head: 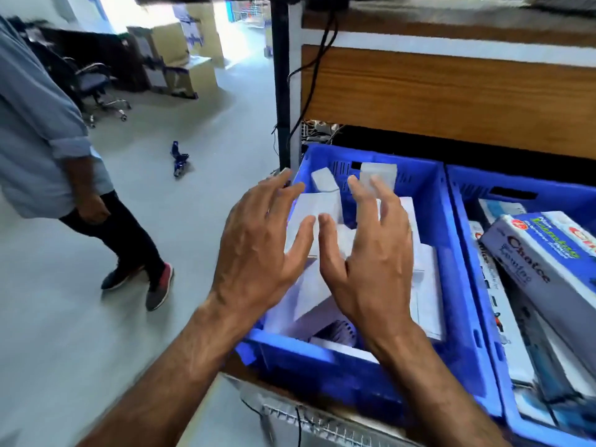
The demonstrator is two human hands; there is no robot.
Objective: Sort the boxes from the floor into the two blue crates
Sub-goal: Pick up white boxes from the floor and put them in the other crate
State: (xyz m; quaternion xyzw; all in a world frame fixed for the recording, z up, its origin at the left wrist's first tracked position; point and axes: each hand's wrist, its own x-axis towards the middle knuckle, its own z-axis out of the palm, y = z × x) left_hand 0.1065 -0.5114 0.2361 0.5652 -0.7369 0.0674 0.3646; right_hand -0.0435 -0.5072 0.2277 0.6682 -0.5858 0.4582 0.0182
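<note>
Two blue crates stand side by side on a low shelf. The left blue crate (429,201) holds several plain white boxes (425,285). The right blue crate (464,240) holds printed boxes, one labelled "Choice" (541,262) lying tilted on top. My left hand (258,243) and my right hand (364,253) hover side by side over the left crate, fingers spread and straight, holding nothing. Whether the fingertips touch the white boxes I cannot tell.
A wooden desk panel (451,101) rises behind the crates, beside a black post (281,75) with hanging cables. A person (48,130) stands at the left on the grey floor. A small blue object (179,158) lies on the floor. Cardboard cartons (180,59) and an office chair (96,88) stand far back.
</note>
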